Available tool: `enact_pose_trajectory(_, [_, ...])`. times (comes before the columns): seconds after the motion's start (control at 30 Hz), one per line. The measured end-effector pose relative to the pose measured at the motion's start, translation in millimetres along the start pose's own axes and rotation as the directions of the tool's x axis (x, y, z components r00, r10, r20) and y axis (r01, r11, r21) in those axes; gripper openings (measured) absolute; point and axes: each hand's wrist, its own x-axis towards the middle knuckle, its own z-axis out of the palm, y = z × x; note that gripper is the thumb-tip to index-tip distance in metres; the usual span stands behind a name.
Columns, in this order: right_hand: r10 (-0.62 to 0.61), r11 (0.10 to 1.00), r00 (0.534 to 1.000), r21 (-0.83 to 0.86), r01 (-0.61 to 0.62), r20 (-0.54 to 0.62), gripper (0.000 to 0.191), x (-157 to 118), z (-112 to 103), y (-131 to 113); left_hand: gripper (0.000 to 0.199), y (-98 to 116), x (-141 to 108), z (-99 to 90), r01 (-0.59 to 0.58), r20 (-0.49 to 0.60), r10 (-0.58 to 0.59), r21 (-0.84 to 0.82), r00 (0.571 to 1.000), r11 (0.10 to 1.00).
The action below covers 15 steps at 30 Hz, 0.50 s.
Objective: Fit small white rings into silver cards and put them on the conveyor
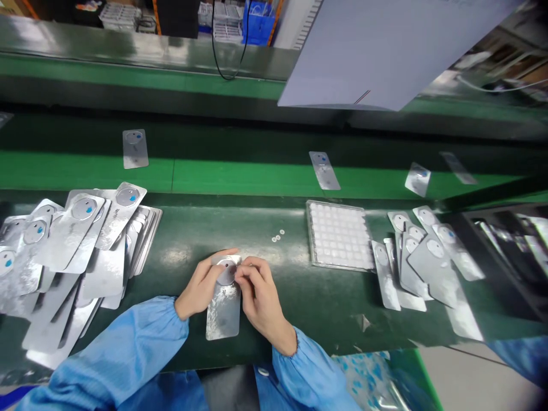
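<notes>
A silver metal plate [223, 311] with a round recess at its top lies upright before me on the dark green bench. My left hand [202, 285] grips its upper left edge, thumb by the recess. At the recess's right side, my right hand [259, 294] is pinched, and whatever is between its fingertips is too small to make out. Beyond my hands are several small white rings [278, 236]. To their right sits a clear tray [314, 240] with rows of white pieces.
A large heap of silver plates [103, 274] covers the left side, and a smaller pile [432, 268] lies at the right. More plates rest on the green belt [240, 176] behind. A white panel [355, 57] hangs above. A bin [422, 379] stands low at the right.
</notes>
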Motion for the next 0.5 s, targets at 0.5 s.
enact_pose_trajectory(0.5, [0.607, 0.792, 0.615, 0.315, -0.523, -0.504, 0.050, -153, -202, 63, 0.080, 13, 10, -1.2, 0.249, 0.043, -0.250, -0.352, 0.967, 0.902])
